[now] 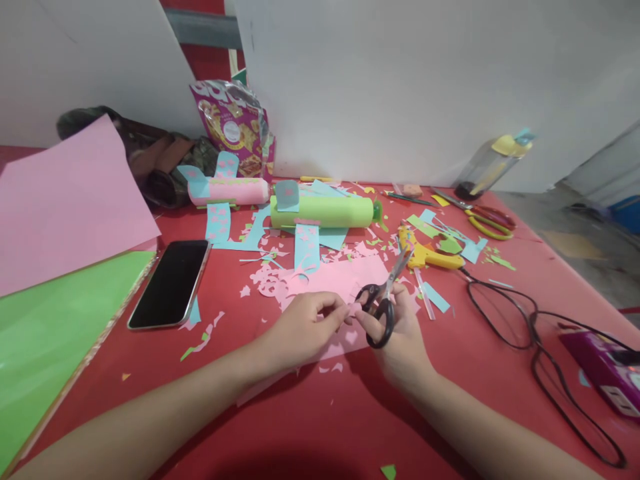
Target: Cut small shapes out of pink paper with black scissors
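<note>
My left hand (310, 325) pinches a small piece of pink paper (354, 309) between thumb and fingertips. My right hand (400, 333) holds black-handled scissors (385, 303), their blades pointing up and away, while a fingertip touches the same pink piece. Beneath both hands lies a cut pink sheet (363, 270) with scraps around it. Just beyond are a green paper tube (330, 212) with a blue strip (307, 245) and a pink paper tube (240, 191) with blue wing-like pieces.
A phone (170, 283) and pink (75, 200) and green sheets (65, 333) lie left. At right are a yellow glue gun (435, 258), its black cable (535, 333), a purple power strip (603, 367), yellow-and-red-handled scissors (493, 220) and a bottle (493, 167). A snack bag (235, 130) stands behind.
</note>
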